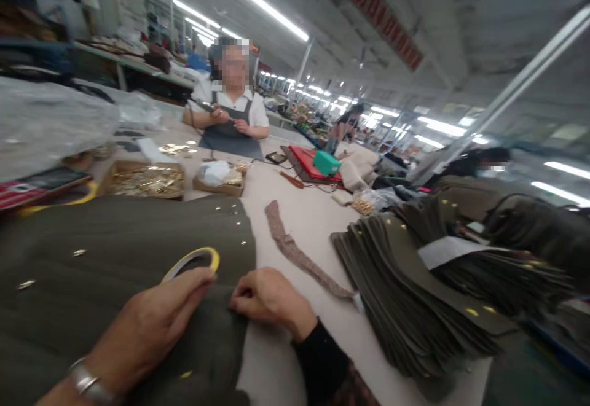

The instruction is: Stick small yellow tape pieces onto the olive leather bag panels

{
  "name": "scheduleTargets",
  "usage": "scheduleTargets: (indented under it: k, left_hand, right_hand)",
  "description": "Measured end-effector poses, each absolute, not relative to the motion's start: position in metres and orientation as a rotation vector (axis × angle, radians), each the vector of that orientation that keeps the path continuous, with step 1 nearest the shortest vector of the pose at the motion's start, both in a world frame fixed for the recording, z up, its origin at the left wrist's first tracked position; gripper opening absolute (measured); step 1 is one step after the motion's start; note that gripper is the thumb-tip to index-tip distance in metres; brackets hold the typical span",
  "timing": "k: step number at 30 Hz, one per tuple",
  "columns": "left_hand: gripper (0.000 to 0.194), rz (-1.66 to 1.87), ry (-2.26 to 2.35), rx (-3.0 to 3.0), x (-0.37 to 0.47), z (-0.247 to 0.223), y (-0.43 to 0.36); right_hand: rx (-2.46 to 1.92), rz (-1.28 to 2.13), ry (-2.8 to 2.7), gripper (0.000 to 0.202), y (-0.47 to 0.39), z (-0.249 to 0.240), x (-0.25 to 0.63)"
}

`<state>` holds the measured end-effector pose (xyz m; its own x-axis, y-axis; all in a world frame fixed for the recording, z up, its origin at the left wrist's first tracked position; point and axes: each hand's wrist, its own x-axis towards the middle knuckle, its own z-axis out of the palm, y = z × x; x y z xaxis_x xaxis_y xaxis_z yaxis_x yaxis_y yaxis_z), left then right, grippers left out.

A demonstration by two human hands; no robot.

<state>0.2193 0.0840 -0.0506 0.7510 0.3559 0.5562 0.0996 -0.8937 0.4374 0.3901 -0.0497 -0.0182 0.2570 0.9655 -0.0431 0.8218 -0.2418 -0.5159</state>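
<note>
My left hand [154,317] is closed round a roll of tape [215,257] with a yellow rim, held over a dark olive fabric piece [124,228]. Just to its right, my right hand [271,298] has thumb and fingers pinched together at that fabric's right edge. Whatever sits between those fingertips is hidden. Small shiny gold metal pieces [79,252] lie scattered on the fabric. A narrow brown speckled strip [295,251] rests on the pale table [262,185], beyond my right hand and apart from it.
At right, stacked olive fabric pieces [391,289] carry gold bits. Cardboard boxes [110,183] of metal pieces stand at the back left, near clear plastic [55,120]. A co-worker [230,111] across the table holds a tool. A green box [326,163] sits on a red item.
</note>
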Motion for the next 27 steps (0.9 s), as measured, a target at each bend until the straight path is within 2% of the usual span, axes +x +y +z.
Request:
scheduleTargets:
  k: [2,4,7,11,16,21,27]
  left_hand:
    - [0.028,0.901,0.354,2.582,0.218,-0.033,0.081]
    - [0.028,0.896,0.377,2.577,0.219,-0.025,0.078]
    - [0.039,0.835,0.347,2.581,0.219,-0.023,0.074]
    - [0.044,0.796,0.349,2.587,0.218,-0.023,0.070]
    - [0.037,0.812,0.355,2.593,0.220,-0.023,0.068]
    - [0.032,0.833,0.382,2.614,0.221,-0.023,0.068]
    - [0.032,0.800,0.359,2.619,0.221,-0.027,0.069]
  right_hand:
    - [-1.997,0.590,-1.618,0.010,-0.049,-0.017,0.395]
    - [-1.863,0.495,-1.464,0.015,-0.046,-0.019,0.399]
    - [-1.696,0.346,-1.307,0.017,-0.042,-0.017,0.394]
    - [-1.525,0.203,-1.487,0.018,-0.040,-0.010,0.380]
    - [-1.474,0.094,-1.626,0.015,-0.039,-0.008,0.373]
    - [-1.473,0.145,-1.601,0.023,-0.040,-0.009,0.376]
    - [-1.474,0.083,-1.638,0.013,-0.040,-0.010,0.375]
